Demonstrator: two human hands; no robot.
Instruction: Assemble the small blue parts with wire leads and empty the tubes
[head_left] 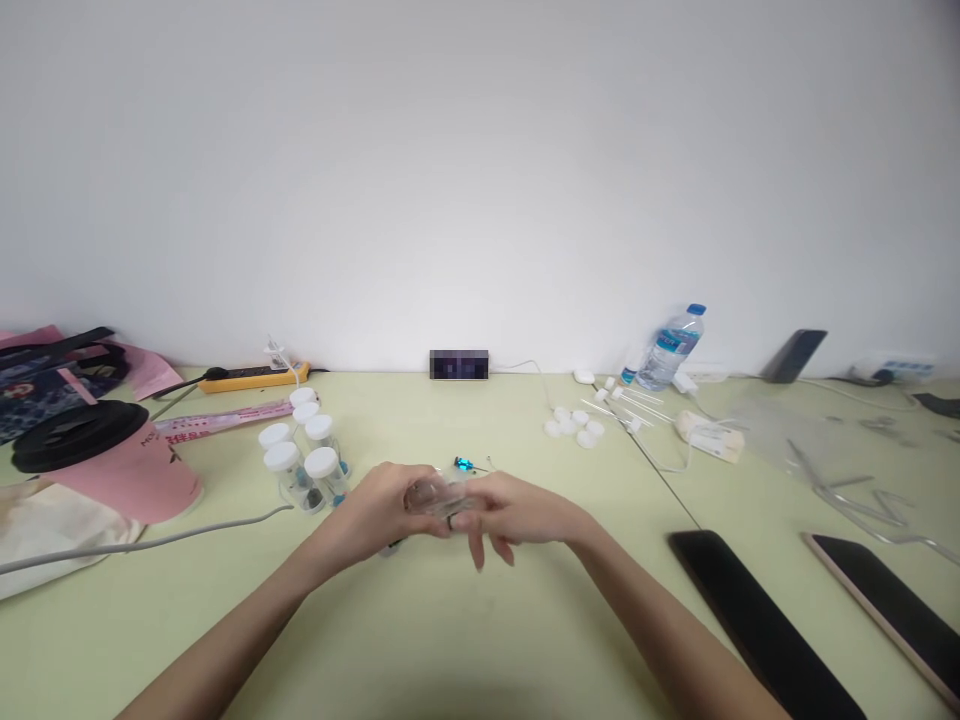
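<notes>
In front of me, above the table, my left hand (390, 505) is curled around a clear plastic bottle (429, 494) lying on its side. My right hand (502, 510) meets the bottle's right end, thumb and forefinger closed together and the other fingers hanging down. A small dark bit shows at its fingertips, but what it pinches is blurred and partly hidden. Just beyond the hands lies a small shiny blue piece (464, 464) with a thin dark stem. Beneath my left hand, a dark object (391, 548) is mostly covered.
Several white-capped clear bottles (322, 462) stand at left, by a pink cup (154, 470). Loose white caps (576, 424) and thin white sticks (641, 402) lie right of centre. A water bottle (673, 346) stands near the wall; two phones (757, 610) lie at front right.
</notes>
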